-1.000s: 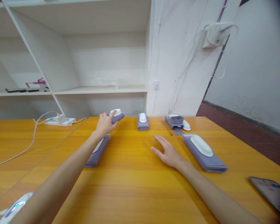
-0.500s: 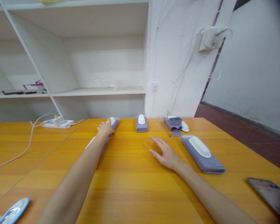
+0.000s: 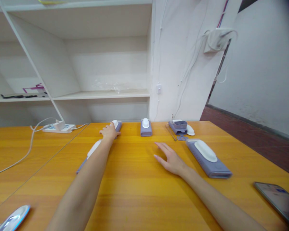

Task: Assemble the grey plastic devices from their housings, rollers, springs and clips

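My left hand (image 3: 109, 131) reaches to the table's back edge, fingers spread and thumb out to the right. It lies over or against a flat purple-grey box (image 3: 119, 125) with a white oval piece on top and hides part of it. Under my left forearm lies a similar box (image 3: 81, 167), partly covered, its white piece (image 3: 94, 148) showing. My right hand (image 3: 170, 158) hovers low over the table, thumb and fingers apart, holding nothing. Nearest it on the right lies another purple-grey box (image 3: 215, 167) with a white oval cover (image 3: 205, 150).
A similar box (image 3: 146, 131) stands at the back middle. Right of it are an opened purple-grey box (image 3: 180, 131), a white oval piece (image 3: 190, 130) and flat purple-grey pieces (image 3: 182, 138). A power strip (image 3: 67, 128), a phone (image 3: 276, 199) and a shiny oval object (image 3: 14, 218) also lie there.
My left forearm has shifted slightly right, and my left thumb sticks out further. The near left box now shows left of the forearm; its purple edge showed on the right before.
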Demonstrator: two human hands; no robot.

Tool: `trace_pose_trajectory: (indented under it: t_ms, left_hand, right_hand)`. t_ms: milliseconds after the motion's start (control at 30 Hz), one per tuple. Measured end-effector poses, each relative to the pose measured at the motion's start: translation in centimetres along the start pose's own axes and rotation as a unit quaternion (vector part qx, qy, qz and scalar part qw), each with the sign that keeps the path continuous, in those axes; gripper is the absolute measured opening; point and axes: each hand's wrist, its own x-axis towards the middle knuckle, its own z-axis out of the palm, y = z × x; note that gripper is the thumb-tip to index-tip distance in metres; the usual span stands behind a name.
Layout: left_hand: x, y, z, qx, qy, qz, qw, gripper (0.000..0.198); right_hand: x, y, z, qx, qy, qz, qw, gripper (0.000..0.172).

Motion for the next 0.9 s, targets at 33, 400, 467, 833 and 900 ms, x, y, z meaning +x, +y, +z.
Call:
trace_pose_trajectory:
  t_ms: [33, 400, 467, 833, 900]
  left_hand:
    - [0.1, 0.1, 0.0, -0.001, 0.000, -0.003, 1.000, 0.084]
    - [-0.7, -0.9, -1.6, 0.015, 0.033, 0.058, 0.998, 0.080]
    - [-2.0, -2.0, -2.6, 0.033, 0.050, 0.103, 0.993, 0.076]
    - [-11.7, -9.8, -1.3, 0.044, 0.034, 0.129, 0.990, 0.071]
    - [-12.3, -9.7, -1.0, 0.036, 0.044, 0.125, 0.991, 0.067]
  right_hand:
    - [0.0, 0.0, 0.0, 0.000, -0.002, -0.001, 1.000, 0.052]
    - [-0.1, -0.2, 0.0, -0.007, -0.013, 0.001, 1.000, 0.050]
    - [-0.1, -0.1, 0.1, -0.014, -0.007, -0.002, 1.000, 0.050]
    - [3.0, 2.1, -1.7, -0.122, 0.251, 0.091, 0.956, 0.043]
    - [4.0, 2.9, -2.7, -0.155, 0.277, 0.126, 0.940, 0.045]
